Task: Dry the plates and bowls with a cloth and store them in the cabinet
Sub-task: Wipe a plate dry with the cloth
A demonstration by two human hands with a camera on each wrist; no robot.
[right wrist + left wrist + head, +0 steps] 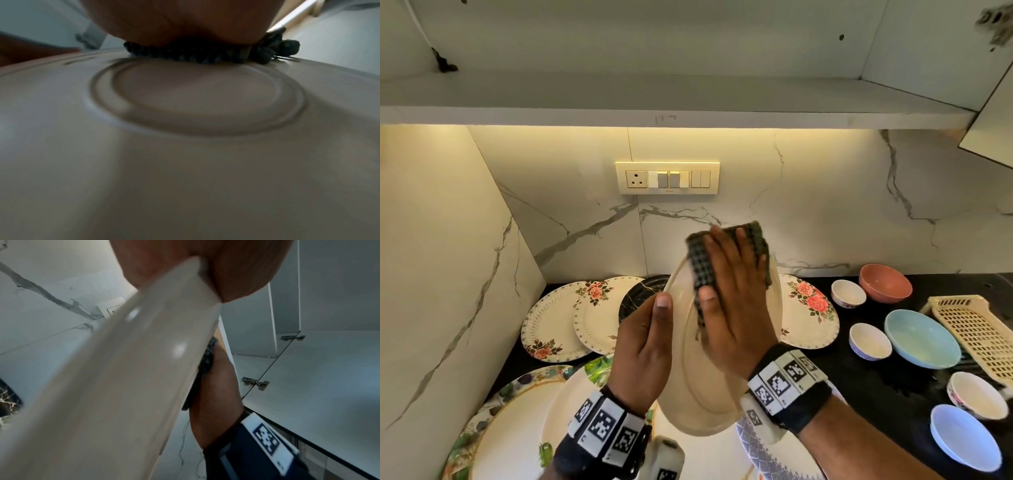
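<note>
I hold a plain cream plate (688,380) on edge above the counter. My left hand (650,332) grips its left rim, thumb on the near face and fingers hidden behind it. My right hand (726,274) lies flat with straight fingers and presses a dark checked cloth (698,263) against the plate's upper face. In the left wrist view, the plate (123,369) runs diagonally from my left hand (236,272), with the cloth (207,356) under the right hand (218,386). The right wrist view shows the plate (185,154) with a raised ring, and the cloth (185,55) squeezed under my right hand (185,21).
Several patterned plates (558,318) lie on the black counter (876,387) below and to the left. A rose plate (811,308), a pink bowl (885,282), a light blue bowl (921,339), small white bowls (869,341) and a cream slotted tray (976,332) sit to the right. An open cabinet shelf (688,92) is overhead.
</note>
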